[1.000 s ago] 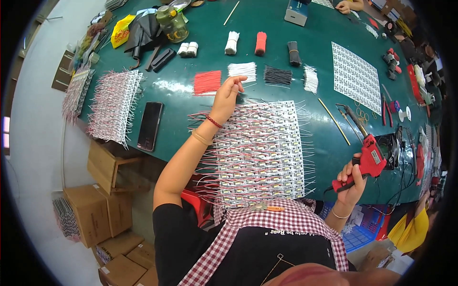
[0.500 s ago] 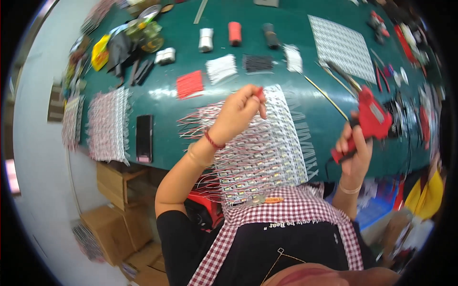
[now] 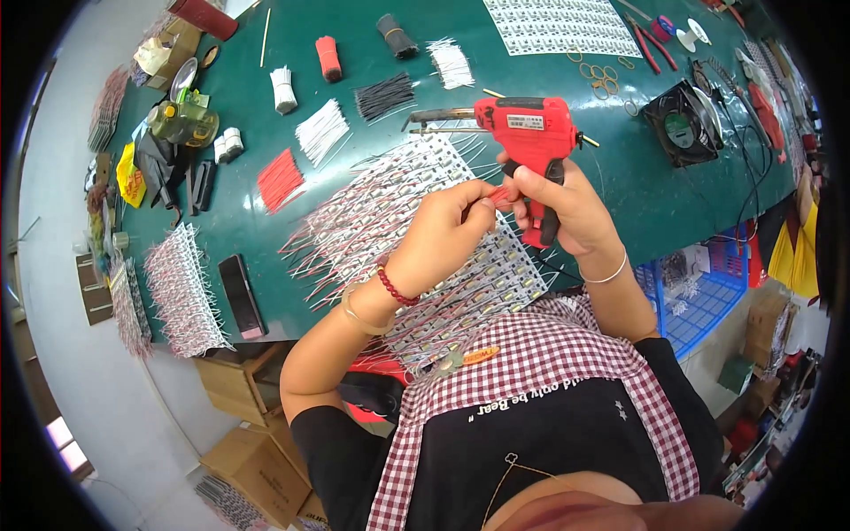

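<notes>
Over the green worktop [image 3: 660,199], both of the person's hands work close together, above a panel of small white boards [image 3: 478,265] bristling with red and white wire ends. Left hand [image 3: 447,228]: fingertips pinched on a small bunch of red wires [image 3: 501,196]; that grip is firm as far as I can see. Right hand [image 3: 567,208]: fingers wrapped round the handle of a red soldering gun [image 3: 531,124], its dark nozzle pointing left across the panel's far edge. Right fingertips come right beside the red bunch; can't tell whether they touch it. Beyond the panel, loose piles: red strands [image 3: 282,181], white strands [image 3: 323,133], black strands [image 3: 384,96]. Black phone [image 3: 242,296] lies to the left; square fan [image 3: 682,128] stands off to the right.
</notes>
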`<state>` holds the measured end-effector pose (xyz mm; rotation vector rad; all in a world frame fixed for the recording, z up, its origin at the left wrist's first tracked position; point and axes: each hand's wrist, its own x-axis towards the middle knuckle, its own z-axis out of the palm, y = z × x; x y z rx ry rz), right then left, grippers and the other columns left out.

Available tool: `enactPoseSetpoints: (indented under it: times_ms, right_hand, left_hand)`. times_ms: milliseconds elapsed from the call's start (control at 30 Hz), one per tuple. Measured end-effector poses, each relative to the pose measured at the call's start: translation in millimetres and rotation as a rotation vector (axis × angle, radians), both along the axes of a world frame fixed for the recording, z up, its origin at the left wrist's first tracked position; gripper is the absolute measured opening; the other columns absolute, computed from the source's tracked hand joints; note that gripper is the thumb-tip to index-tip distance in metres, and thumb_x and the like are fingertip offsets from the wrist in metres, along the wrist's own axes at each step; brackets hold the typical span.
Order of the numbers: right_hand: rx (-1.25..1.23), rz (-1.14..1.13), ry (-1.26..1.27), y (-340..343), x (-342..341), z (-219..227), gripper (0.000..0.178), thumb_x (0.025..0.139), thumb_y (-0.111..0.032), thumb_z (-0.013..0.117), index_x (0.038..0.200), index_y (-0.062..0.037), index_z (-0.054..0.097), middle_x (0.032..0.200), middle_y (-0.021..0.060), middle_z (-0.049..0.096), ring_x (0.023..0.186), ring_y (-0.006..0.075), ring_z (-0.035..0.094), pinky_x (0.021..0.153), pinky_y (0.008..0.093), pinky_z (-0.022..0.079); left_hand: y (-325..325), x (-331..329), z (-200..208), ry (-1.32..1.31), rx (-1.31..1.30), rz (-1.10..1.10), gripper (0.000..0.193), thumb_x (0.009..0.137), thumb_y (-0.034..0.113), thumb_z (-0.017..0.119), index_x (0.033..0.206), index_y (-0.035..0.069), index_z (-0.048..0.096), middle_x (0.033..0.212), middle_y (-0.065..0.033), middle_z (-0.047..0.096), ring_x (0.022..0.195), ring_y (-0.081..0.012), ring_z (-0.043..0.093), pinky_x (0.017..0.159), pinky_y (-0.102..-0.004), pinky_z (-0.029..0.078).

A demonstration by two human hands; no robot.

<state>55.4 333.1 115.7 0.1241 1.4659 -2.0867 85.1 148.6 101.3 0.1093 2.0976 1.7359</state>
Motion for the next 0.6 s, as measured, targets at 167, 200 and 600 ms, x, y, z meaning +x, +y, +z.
enactPoseSetpoints:
  times_ms: [167,200,600]
  right_hand:
    - [0.088,-0.05,0.094,6,-2,-4,0.031,0.084,-0.016,0.071,0.106,0.0013,0.058,0.078,0.0034,0.061,0.061,0.0093,0.058,0.054,0.0248,0.05]
    - [0.089,-0.052,0.094,7,-2,-4,0.031,0.084,-0.016,0.071,0.106,0.0013,0.058,0.078,0.0034,0.061,0.061,0.0093,0.058,0.054,0.0248,0.05]
    - [0.469,-0.108,0.366,1,15,3,0.017,0.078,-0.005,0.071,0.089,-0.0021,0.059,0.079,0.0032,0.062,0.071,0.0101,0.06,0.067,0.0258,0.049]
  left_hand:
    - [9,-3,8,0.076,-0.018,-0.022,0.018,0.092,0.01,0.052,0.096,-0.002,0.064,0.07,-0.0073,0.066,0.059,-0.0078,0.056,0.055,-0.026,0.046]
    - [10,-5,11,0.076,-0.017,-0.023,0.018,0.092,0.01,0.052,0.096,-0.002,0.064,0.07,-0.0073,0.066,0.059,-0.0078,0.056,0.055,-0.026,0.046]
    - [15,-4,4,0.0,0.001,0.058,0.012,0.093,0.007,0.057,0.097,-0.003,0.063,0.079,-0.0049,0.069,0.07,-0.0051,0.06,0.062,-0.0204,0.046]
